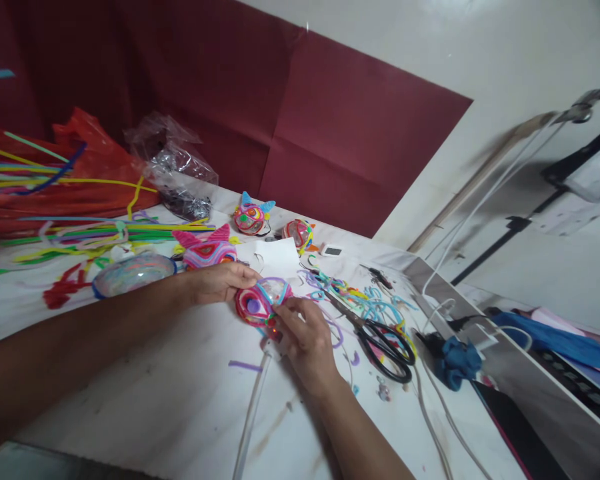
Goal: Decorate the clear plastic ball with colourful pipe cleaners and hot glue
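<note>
Uses the tabletop (180, 393) beneath both hands as a shared work surface. Has the red plastic bag (113, 163) of coloured stems far beyond the left forearm, probably to free space near the fingers. Has the black-handled scissors (361, 325) to the right of the right hand (313, 343), handles angled nearer the body, perhaps for easy pickup. Holds the pink ornament (253, 308) between both hands: pinches its upper left edge with the left hand (225, 281), grips its right side with bent right fingers, apparently for steadiness. Shows a purple strip (245, 365) below the left hand.
</note>
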`<action>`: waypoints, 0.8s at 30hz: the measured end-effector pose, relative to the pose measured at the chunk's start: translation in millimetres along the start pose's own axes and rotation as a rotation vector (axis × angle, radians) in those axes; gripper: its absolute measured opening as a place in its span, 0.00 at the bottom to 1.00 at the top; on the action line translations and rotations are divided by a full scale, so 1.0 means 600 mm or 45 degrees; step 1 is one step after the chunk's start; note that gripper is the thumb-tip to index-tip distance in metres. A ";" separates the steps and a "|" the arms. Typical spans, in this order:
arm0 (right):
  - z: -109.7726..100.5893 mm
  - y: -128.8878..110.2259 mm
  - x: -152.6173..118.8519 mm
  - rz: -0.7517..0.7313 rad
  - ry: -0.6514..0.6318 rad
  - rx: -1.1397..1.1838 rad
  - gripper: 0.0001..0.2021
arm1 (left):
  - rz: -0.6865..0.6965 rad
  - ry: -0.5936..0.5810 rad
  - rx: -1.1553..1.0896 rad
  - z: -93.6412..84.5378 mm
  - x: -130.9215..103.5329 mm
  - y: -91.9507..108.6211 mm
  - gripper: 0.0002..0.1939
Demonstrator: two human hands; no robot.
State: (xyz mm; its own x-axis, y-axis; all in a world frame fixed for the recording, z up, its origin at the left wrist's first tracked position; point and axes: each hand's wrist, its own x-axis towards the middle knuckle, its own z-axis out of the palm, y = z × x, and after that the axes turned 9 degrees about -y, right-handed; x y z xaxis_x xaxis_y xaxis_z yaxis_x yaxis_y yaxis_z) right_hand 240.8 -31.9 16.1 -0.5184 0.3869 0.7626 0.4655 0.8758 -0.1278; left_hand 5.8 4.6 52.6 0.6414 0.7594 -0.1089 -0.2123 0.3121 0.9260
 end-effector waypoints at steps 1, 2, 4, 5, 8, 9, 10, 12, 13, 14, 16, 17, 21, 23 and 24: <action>0.000 0.000 0.000 -0.001 0.000 0.003 0.15 | -0.002 -0.001 -0.001 -0.001 0.000 0.000 0.20; -0.001 0.000 0.000 -0.003 0.000 0.005 0.15 | -0.003 -0.001 -0.001 -0.002 0.000 -0.001 0.20; -0.001 -0.001 0.000 -0.007 -0.002 0.010 0.14 | -0.005 0.000 0.001 -0.002 0.000 -0.001 0.20; -0.002 -0.001 0.001 -0.011 -0.004 0.012 0.14 | -0.006 0.002 0.003 -0.002 -0.001 -0.001 0.20; -0.002 -0.002 0.001 -0.017 -0.007 0.015 0.14 | -0.013 0.015 0.010 -0.001 -0.001 -0.002 0.21; -0.002 -0.002 0.001 -0.017 -0.006 0.016 0.14 | -0.017 0.021 0.014 -0.001 -0.001 -0.002 0.22; -0.002 -0.002 0.001 -0.015 -0.002 0.015 0.14 | -0.020 0.026 0.017 0.000 -0.001 -0.002 0.22; -0.002 -0.002 0.001 -0.013 0.006 0.012 0.14 | -0.024 0.032 0.023 0.001 0.000 -0.002 0.23; -0.002 -0.002 0.001 -0.009 0.006 0.010 0.13 | -0.024 0.034 0.025 0.002 0.000 -0.001 0.23; -0.001 -0.002 0.001 -0.005 0.005 0.008 0.13 | -0.023 0.036 0.027 0.002 0.000 -0.001 0.23; -0.001 -0.002 0.000 -0.002 0.004 0.006 0.14 | -0.021 0.038 0.029 0.003 0.000 0.000 0.22; -0.001 -0.002 0.000 0.001 0.003 0.005 0.14 | -0.020 0.040 0.031 0.003 0.000 0.001 0.22; -0.001 -0.001 -0.001 0.008 0.001 0.014 0.14 | -0.019 0.043 0.038 0.002 0.000 0.001 0.22; -0.001 -0.001 0.000 0.001 0.001 0.017 0.15 | -0.015 0.045 0.043 0.002 0.001 0.000 0.22; -0.001 -0.001 0.000 0.001 0.002 0.015 0.15 | -0.013 0.044 0.046 0.002 0.001 -0.001 0.22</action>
State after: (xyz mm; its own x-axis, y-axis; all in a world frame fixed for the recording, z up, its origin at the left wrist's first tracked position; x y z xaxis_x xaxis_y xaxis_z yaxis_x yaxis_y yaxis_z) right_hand 240.9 -32.6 16.6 -0.5169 0.3872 0.7635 0.4573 0.8788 -0.1360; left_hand 6.9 4.2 52.6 0.6173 0.7758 -0.1307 -0.1785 0.2999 0.9371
